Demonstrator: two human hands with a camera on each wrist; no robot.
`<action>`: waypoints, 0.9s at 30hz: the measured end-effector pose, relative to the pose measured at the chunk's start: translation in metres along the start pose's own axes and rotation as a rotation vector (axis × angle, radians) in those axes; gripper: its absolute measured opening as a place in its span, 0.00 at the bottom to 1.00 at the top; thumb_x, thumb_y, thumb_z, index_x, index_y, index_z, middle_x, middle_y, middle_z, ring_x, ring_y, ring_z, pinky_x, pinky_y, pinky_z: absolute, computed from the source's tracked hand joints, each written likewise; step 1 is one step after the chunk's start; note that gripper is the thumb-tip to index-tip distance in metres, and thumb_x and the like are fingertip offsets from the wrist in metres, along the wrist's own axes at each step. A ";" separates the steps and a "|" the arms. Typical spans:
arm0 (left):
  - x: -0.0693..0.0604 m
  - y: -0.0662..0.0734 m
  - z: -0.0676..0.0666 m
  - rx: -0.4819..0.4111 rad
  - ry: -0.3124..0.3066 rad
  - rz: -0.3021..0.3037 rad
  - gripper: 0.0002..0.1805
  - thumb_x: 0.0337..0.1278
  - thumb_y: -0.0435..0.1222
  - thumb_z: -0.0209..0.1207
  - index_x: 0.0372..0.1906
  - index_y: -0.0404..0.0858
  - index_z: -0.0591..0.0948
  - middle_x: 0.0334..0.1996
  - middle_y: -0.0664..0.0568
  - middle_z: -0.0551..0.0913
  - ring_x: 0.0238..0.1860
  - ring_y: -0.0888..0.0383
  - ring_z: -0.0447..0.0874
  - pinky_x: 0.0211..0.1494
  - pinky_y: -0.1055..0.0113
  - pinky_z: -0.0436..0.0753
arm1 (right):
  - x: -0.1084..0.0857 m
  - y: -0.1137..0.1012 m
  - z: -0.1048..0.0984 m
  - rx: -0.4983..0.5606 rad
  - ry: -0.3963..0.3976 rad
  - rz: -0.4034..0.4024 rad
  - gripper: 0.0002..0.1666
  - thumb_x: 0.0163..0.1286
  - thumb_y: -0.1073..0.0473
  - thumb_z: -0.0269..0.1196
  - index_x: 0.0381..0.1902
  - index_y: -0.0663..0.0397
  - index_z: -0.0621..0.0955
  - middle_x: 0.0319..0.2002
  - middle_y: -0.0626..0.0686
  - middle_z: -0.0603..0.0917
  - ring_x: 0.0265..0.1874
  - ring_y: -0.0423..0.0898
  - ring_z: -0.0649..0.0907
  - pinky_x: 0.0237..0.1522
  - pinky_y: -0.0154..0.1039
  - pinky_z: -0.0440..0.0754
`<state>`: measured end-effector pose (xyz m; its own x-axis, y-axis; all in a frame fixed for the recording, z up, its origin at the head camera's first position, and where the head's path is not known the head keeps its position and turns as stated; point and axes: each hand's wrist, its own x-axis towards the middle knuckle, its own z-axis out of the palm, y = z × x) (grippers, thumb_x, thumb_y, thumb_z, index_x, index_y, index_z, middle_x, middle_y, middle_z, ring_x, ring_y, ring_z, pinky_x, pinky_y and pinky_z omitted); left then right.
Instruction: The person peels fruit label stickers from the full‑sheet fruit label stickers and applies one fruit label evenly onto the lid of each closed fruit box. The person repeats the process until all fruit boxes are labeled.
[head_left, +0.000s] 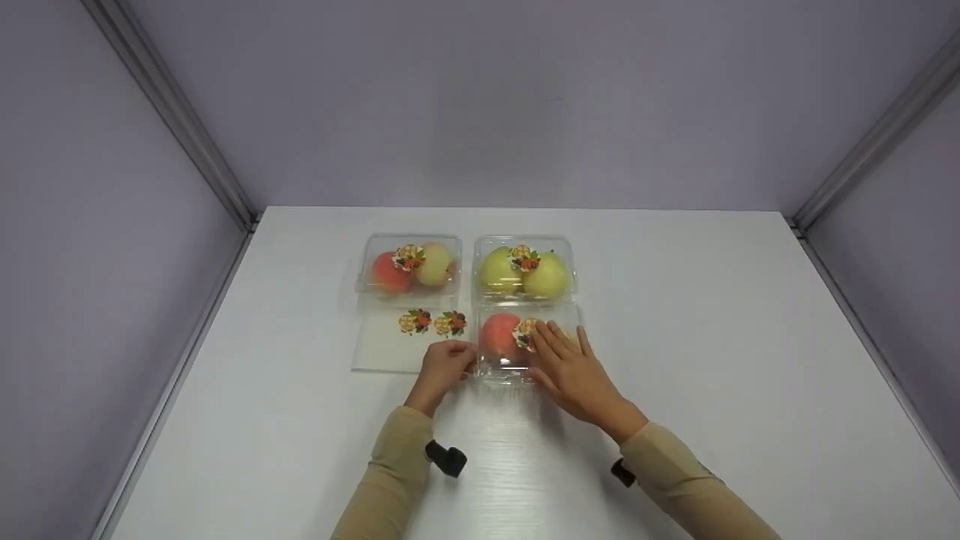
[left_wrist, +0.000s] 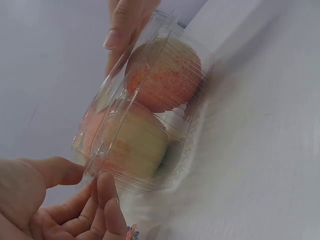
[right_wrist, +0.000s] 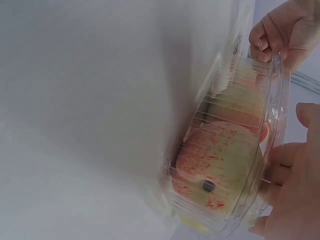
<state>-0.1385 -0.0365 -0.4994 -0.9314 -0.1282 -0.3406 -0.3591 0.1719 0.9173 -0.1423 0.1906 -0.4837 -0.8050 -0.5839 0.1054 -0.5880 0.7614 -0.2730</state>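
Observation:
A clear plastic clamshell box [head_left: 506, 377] with two red-and-yellow fruits [right_wrist: 215, 160] inside stands closed at the front right of a group of boxes. My left hand [head_left: 444, 367] pinches the rim at its left front corner; in the left wrist view the thumb and fingertips meet on that rim [left_wrist: 102, 150]. Flat on the lid lies my right hand [head_left: 576, 379], its fingers straight and touching a fruit-print sticker [head_left: 525, 334], which they partly cover. Beside the left hand is a pale sheet [head_left: 379, 349] bearing two more fruit stickers [head_left: 431, 322].
Behind the sheet stands a clear box [head_left: 367, 281] with one red and one pale fruit, a sticker on its lid. To its right, another stickered box [head_left: 570, 281] holds two green-yellow fruits. The white table [head_left: 712, 337] ends at grey-lilac walls [head_left: 337, 105].

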 end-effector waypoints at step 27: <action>-0.002 0.001 0.000 -0.002 0.006 0.011 0.13 0.64 0.34 0.56 0.45 0.27 0.83 0.24 0.53 0.82 0.25 0.66 0.76 0.29 0.75 0.77 | -0.013 -0.011 0.002 0.035 0.041 -0.071 0.36 0.72 0.46 0.54 0.72 0.56 0.63 0.73 0.55 0.65 0.73 0.54 0.65 0.73 0.66 0.54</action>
<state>-0.1375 -0.0360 -0.4978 -0.9351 -0.1320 -0.3289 -0.3484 0.1715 0.9215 -0.1247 0.1891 -0.4839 -0.7644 -0.6235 0.1644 -0.6411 0.7078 -0.2966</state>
